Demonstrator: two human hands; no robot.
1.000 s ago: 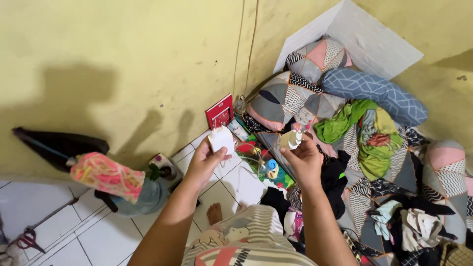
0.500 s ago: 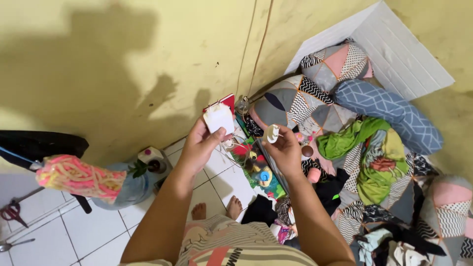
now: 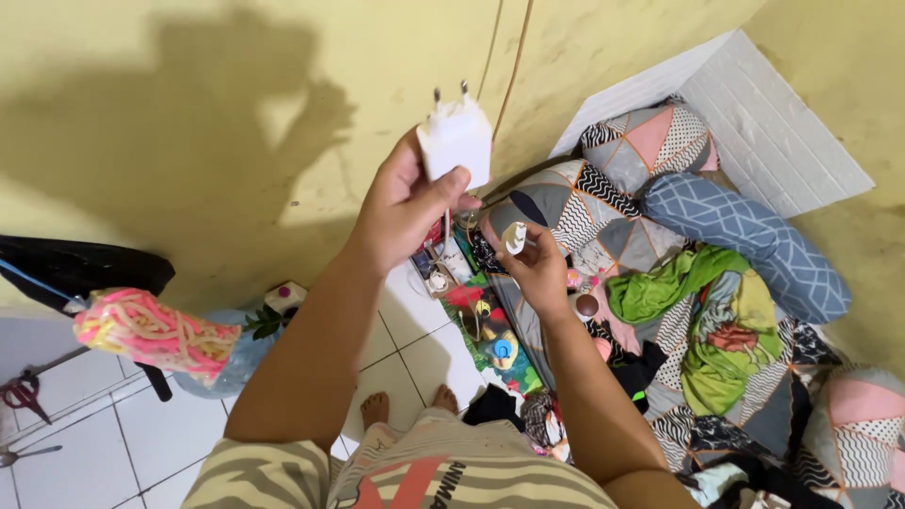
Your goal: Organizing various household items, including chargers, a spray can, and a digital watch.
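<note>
White plastic charger block (image 3: pixel 456 143) sits pinched in the left hand (image 3: pixel 407 203), prongs up near the yellow wall (image 3: pixel 236 113). The right hand (image 3: pixel 539 269) closes on a small plug end (image 3: pixel 515 237) – the thin cord could snag the floor clutter (image 3: pixel 481 311) below.

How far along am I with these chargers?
Done: both are picked up off the floor. In hand: left hand holds a white charger, prongs up; right hand holds a smaller plug. Left: neither is plugged in, and no socket is in view.
</note>
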